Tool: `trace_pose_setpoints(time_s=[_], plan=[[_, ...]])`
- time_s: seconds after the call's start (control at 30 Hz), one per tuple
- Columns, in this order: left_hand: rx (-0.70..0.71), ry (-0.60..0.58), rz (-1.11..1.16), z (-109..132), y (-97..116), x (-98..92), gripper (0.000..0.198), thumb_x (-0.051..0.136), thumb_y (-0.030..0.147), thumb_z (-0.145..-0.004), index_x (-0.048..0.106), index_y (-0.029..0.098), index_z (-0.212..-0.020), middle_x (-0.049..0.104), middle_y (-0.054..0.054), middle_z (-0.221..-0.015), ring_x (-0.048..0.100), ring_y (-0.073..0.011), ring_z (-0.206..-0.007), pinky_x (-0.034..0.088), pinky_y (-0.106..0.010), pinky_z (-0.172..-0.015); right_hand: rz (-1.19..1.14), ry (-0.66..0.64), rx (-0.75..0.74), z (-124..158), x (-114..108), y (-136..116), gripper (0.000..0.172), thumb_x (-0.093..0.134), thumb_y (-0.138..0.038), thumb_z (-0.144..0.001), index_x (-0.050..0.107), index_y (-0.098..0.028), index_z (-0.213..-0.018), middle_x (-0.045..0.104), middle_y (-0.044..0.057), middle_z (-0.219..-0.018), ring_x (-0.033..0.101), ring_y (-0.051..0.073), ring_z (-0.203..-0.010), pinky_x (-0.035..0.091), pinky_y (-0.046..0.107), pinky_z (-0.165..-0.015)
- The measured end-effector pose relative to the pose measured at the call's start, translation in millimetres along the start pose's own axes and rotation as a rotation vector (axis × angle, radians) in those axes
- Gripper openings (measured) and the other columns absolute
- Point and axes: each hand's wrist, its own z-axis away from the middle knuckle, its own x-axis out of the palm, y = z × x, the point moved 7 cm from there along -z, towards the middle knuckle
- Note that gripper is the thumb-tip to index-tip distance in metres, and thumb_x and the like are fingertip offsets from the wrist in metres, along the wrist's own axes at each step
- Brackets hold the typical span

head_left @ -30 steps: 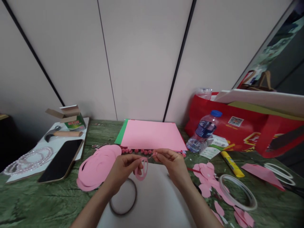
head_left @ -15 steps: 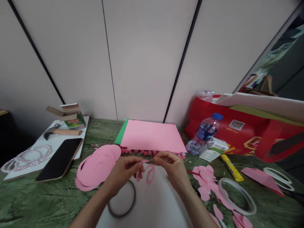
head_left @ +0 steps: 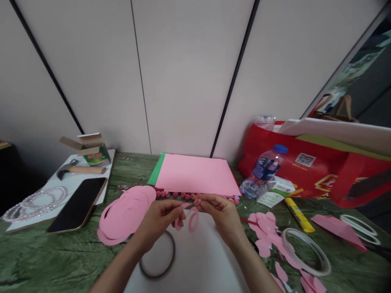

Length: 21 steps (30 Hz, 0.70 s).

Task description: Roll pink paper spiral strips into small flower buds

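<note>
A narrow pink paper strip [head_left: 193, 221] hangs in loose curls between my two hands, above a white sheet [head_left: 195, 260]. My left hand [head_left: 167, 215] pinches one part of it between thumb and fingers. The fingertips of my right hand [head_left: 215, 207] are pressed together at the strip's other part, where a small pink roll [head_left: 197, 200] shows. Below my left wrist a thin dark ring [head_left: 174, 252] lies on the sheet. Just past my fingers runs a row of small dark pink paper rolls [head_left: 183, 195].
Pink paper spirals [head_left: 122, 217] lie left, near a phone [head_left: 77, 205] and a hammer [head_left: 82, 169]. Pink sheets [head_left: 195, 175] are stacked at the back. Rightward are a water bottle [head_left: 264, 169], a glue stick [head_left: 299, 215], a tape roll [head_left: 285, 244], pink cut-outs [head_left: 264, 224] and a red bag [head_left: 284, 150].
My right fingertips have shifted slightly left, and the strip's hanging curl looks smaller and a little higher. Both hands keep their pinch.
</note>
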Motion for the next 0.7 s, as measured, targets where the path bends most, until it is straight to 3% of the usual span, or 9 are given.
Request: trace_pose_setpoints(time_s=[0.27,0.43,0.7], plan=[[-0.017,0.020,-0.027,1.3,4.5,-1.8,0.024,0.053,0.032,-0.076,0.062,0.014,-0.063,0.057,0.000,-0.061,0.045,-0.0094,-0.052,0.036,-0.020,-0.051,0.023,-0.006,-0.013,1.8,1.3,-5.2,0.017,0.072,-0.029,-0.060,0.062,-0.017,-0.066,0.064,0.000,-0.058,0.058,0.012,-0.055,0.047,0.025,-0.057],[-0.002,0.029,0.002,0.3,2.9,-1.8,0.023,0.054,0.033,-0.075,0.063,0.014,-0.065,0.055,0.001,-0.059,0.044,-0.0092,-0.051,0.036,-0.020,-0.049,0.031,0.070,-0.011,2.3,-4.2,-5.8,0.016,0.074,-0.025,-0.057,0.063,-0.016,-0.065,0.065,0.000,-0.057,0.057,0.011,-0.053,0.047,0.024,-0.055],[-0.025,0.081,0.023,-0.7,-2.8,-6.7,0.024,0.056,0.032,-0.073,0.068,0.013,-0.082,0.058,-0.001,-0.062,0.045,-0.0099,-0.052,0.037,-0.021,-0.048,0.026,0.025,-0.014,0.8,-2.3,-3.9,0.026,0.071,-0.033,-0.062,0.067,-0.016,-0.081,0.070,0.006,-0.074,0.064,0.018,-0.068,0.052,0.034,-0.071]])
